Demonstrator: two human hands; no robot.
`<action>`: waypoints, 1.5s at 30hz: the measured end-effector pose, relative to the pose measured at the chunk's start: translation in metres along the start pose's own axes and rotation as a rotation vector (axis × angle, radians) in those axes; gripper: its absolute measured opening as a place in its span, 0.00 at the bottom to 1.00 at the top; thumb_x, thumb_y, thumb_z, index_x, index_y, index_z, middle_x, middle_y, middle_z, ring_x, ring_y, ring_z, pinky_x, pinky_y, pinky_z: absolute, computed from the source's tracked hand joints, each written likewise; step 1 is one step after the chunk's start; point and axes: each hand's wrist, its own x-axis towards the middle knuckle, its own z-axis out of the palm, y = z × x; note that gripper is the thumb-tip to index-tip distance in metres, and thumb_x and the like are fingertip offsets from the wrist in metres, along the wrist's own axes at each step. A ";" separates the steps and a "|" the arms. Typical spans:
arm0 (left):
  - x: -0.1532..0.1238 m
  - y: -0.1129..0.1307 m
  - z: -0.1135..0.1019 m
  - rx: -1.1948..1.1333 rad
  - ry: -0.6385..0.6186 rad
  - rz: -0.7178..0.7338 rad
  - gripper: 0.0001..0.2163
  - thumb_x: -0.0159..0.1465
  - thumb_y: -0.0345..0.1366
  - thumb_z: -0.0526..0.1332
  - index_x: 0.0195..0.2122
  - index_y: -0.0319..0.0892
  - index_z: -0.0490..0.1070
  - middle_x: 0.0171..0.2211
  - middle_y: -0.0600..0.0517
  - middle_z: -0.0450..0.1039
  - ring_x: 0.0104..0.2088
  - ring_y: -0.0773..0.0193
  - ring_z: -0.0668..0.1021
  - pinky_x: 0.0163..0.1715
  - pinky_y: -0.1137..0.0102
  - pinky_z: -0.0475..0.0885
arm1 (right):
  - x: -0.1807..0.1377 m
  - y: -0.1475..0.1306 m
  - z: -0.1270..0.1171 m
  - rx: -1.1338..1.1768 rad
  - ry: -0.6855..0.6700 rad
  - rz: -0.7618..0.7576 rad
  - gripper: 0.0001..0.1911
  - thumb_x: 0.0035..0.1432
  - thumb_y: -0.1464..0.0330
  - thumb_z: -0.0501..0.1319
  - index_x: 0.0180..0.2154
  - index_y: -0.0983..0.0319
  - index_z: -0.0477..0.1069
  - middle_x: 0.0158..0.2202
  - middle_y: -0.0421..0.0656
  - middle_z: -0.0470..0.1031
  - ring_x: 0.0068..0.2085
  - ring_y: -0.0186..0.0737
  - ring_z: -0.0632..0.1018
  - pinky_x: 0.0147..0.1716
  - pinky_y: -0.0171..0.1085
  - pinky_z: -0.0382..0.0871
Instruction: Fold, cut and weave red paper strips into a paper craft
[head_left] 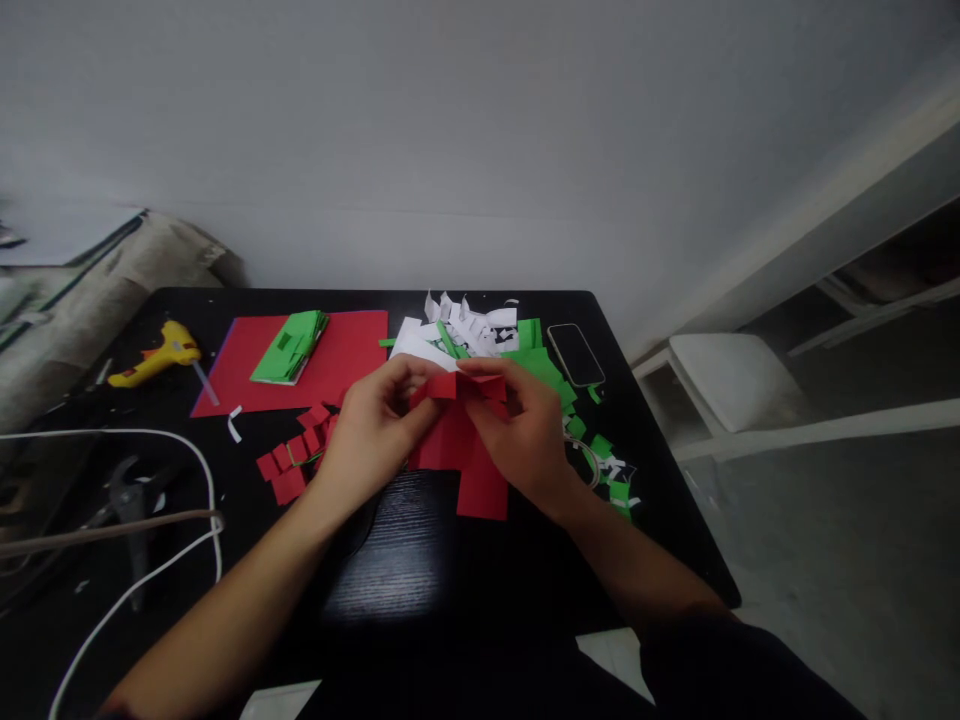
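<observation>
Between my hands, above the dark table, a small folded strip of red paper is pinched. My left hand closes thumb and fingers on its left end. From the other side my right hand grips it, thumb below and fingers on top. Larger red paper lies on the table just beneath. Several small red paper pieces are scattered left of my left hand. Behind the hands is a heap of white paper scraps, with green paper beside it near my right hand.
A yellow hot glue gun lies at the left, near a red sheet bearing a green paper stack. Pliers and a white cable are at the near left. A phone lies at the right; a white stool stands beyond.
</observation>
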 end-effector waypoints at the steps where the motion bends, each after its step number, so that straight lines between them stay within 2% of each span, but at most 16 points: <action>1: 0.000 0.000 0.000 -0.015 0.006 0.007 0.07 0.64 0.34 0.67 0.43 0.43 0.77 0.41 0.50 0.81 0.41 0.62 0.82 0.42 0.69 0.74 | 0.000 0.000 0.000 -0.005 0.004 -0.017 0.11 0.60 0.75 0.65 0.43 0.55 0.79 0.40 0.39 0.85 0.40 0.40 0.84 0.42 0.40 0.80; 7: 0.001 -0.001 0.003 -0.029 0.053 0.047 0.10 0.62 0.30 0.67 0.45 0.45 0.77 0.41 0.50 0.82 0.39 0.63 0.82 0.41 0.68 0.76 | -0.002 -0.002 0.000 -0.064 0.020 -0.162 0.15 0.60 0.79 0.63 0.43 0.54 0.78 0.44 0.42 0.80 0.47 0.42 0.82 0.46 0.44 0.81; 11: -0.001 0.002 0.003 0.007 0.077 0.074 0.13 0.60 0.26 0.65 0.45 0.45 0.78 0.41 0.51 0.82 0.37 0.63 0.82 0.41 0.68 0.77 | -0.003 -0.004 -0.001 -0.094 0.013 -0.199 0.17 0.60 0.80 0.64 0.45 0.54 0.78 0.46 0.44 0.79 0.49 0.43 0.81 0.50 0.46 0.80; 16: -0.001 0.006 0.005 -0.013 0.105 0.089 0.11 0.59 0.28 0.67 0.43 0.43 0.78 0.40 0.50 0.83 0.37 0.63 0.82 0.40 0.69 0.77 | -0.002 -0.007 -0.003 -0.014 -0.020 -0.128 0.15 0.60 0.78 0.65 0.44 0.54 0.79 0.46 0.44 0.79 0.48 0.43 0.81 0.48 0.44 0.80; 22: -0.001 0.008 0.007 -0.104 0.079 0.002 0.11 0.59 0.35 0.72 0.42 0.43 0.76 0.37 0.50 0.82 0.34 0.63 0.81 0.35 0.70 0.77 | 0.000 -0.009 -0.006 0.010 -0.029 -0.054 0.13 0.61 0.75 0.67 0.44 0.53 0.80 0.46 0.43 0.81 0.48 0.43 0.82 0.48 0.44 0.81; 27: 0.000 0.008 0.005 -0.165 0.035 -0.047 0.13 0.58 0.35 0.74 0.42 0.43 0.74 0.33 0.52 0.80 0.29 0.65 0.79 0.28 0.72 0.73 | 0.001 -0.009 -0.007 0.051 -0.041 -0.017 0.14 0.60 0.75 0.67 0.44 0.52 0.82 0.46 0.42 0.81 0.47 0.43 0.82 0.48 0.43 0.82; 31: 0.001 0.015 0.004 -0.149 0.064 -0.077 0.11 0.57 0.35 0.73 0.39 0.42 0.75 0.33 0.52 0.80 0.31 0.64 0.80 0.30 0.72 0.75 | 0.001 -0.009 -0.007 0.159 -0.074 0.078 0.13 0.62 0.73 0.67 0.47 0.53 0.81 0.48 0.42 0.82 0.48 0.41 0.83 0.50 0.43 0.82; 34: 0.001 0.017 0.004 -0.161 0.089 -0.096 0.10 0.59 0.37 0.73 0.38 0.41 0.76 0.35 0.52 0.80 0.31 0.65 0.80 0.30 0.73 0.75 | 0.001 -0.010 -0.008 0.195 -0.098 0.142 0.11 0.63 0.71 0.67 0.47 0.54 0.81 0.46 0.41 0.84 0.45 0.40 0.84 0.47 0.41 0.82; 38: 0.002 0.014 0.005 -0.227 0.095 -0.107 0.12 0.57 0.37 0.75 0.38 0.41 0.77 0.36 0.51 0.80 0.33 0.65 0.80 0.33 0.71 0.76 | 0.003 -0.011 -0.009 0.189 -0.115 0.154 0.11 0.63 0.71 0.67 0.46 0.54 0.81 0.46 0.40 0.85 0.45 0.40 0.85 0.47 0.41 0.82; 45: 0.003 0.016 0.005 -0.238 0.062 -0.112 0.12 0.54 0.35 0.76 0.37 0.41 0.78 0.32 0.53 0.78 0.32 0.64 0.78 0.32 0.72 0.75 | 0.003 -0.009 -0.009 0.246 -0.116 0.177 0.13 0.60 0.73 0.68 0.45 0.54 0.82 0.46 0.41 0.85 0.46 0.43 0.85 0.50 0.46 0.82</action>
